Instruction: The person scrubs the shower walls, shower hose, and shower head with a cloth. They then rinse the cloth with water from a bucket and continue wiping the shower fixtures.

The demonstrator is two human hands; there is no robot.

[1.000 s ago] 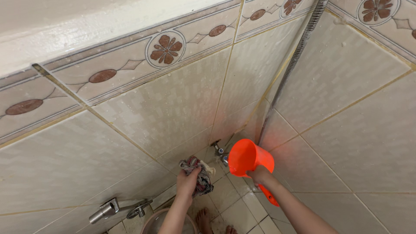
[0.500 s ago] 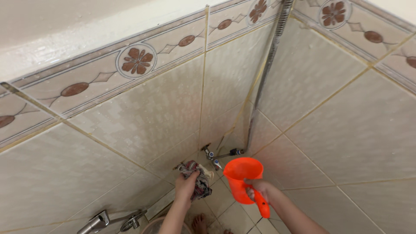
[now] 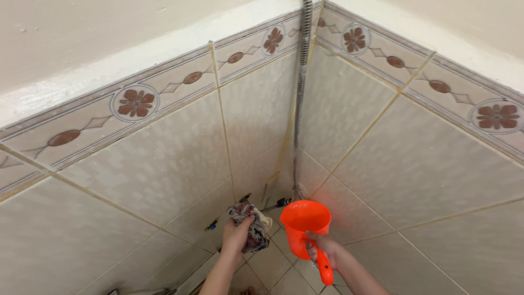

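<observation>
My left hand point(image 3: 236, 236) grips a crumpled, patterned rag point(image 3: 250, 223) and holds it close to the tiled left wall, low down near the corner. My right hand point(image 3: 322, 251) is closed around the handle of a bright orange plastic water scoop point(image 3: 305, 224), held upright with its mouth facing up, just right of the rag. The two hands are a short gap apart. Whether the scoop holds water cannot be made out.
A metal shower hose point(image 3: 300, 93) runs down the wall corner to small valves point(image 3: 281, 203) behind the scoop. Beige wall tiles point(image 3: 164, 164) carry a brown flower border point(image 3: 134, 102) above. Floor tiles point(image 3: 267, 262) lie below the hands.
The view has tilted up and right, so the tap and bucket at the bottom left have left the frame. The scoop went from tipped toward the wall to upright. The rag hand hardly moved.
</observation>
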